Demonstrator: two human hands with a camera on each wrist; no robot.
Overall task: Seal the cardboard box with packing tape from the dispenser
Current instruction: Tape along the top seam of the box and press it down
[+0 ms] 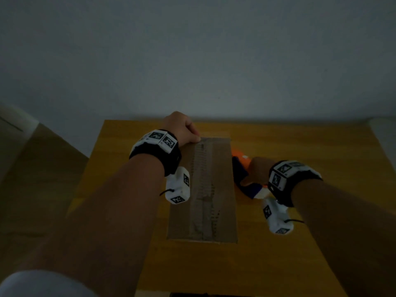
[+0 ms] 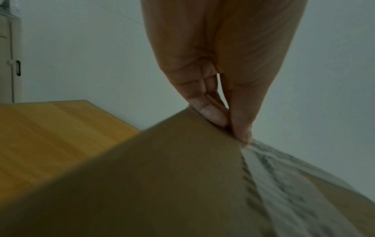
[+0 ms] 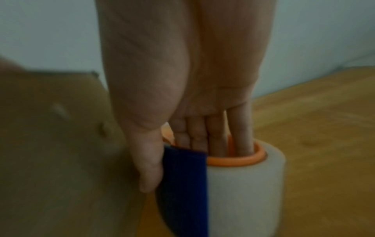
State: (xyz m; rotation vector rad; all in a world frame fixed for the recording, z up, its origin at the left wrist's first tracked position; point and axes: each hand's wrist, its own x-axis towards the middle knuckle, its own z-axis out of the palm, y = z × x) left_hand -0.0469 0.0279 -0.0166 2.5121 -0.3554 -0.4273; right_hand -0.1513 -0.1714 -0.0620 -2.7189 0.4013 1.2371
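A flat cardboard box (image 1: 224, 189) lies lengthwise on the yellow wooden table (image 1: 310, 146). A clear tape strip (image 1: 202, 189) runs along its middle seam. My left hand (image 1: 196, 137) is at the box's far edge, left of the seam. In the left wrist view the left hand (image 2: 233, 126) pinches that edge of the box (image 2: 162, 176) where the tape strip (image 2: 284, 184) ends. Right of the box, my right hand (image 1: 255, 169) holds the tape dispenser (image 1: 241, 160). In the right wrist view its fingers (image 3: 202, 136) sit inside the orange core (image 3: 239, 160) of the roll (image 3: 243, 192), thumb on the blue guard (image 3: 186, 184).
A plain pale wall (image 1: 192, 61) rises right behind the table's far edge. A pale cabinet (image 2: 8, 64) stands at the far left. The tan floor (image 1: 42, 168) lies left of the table. Bare tabletop (image 1: 321, 211) stretches right of the dispenser.
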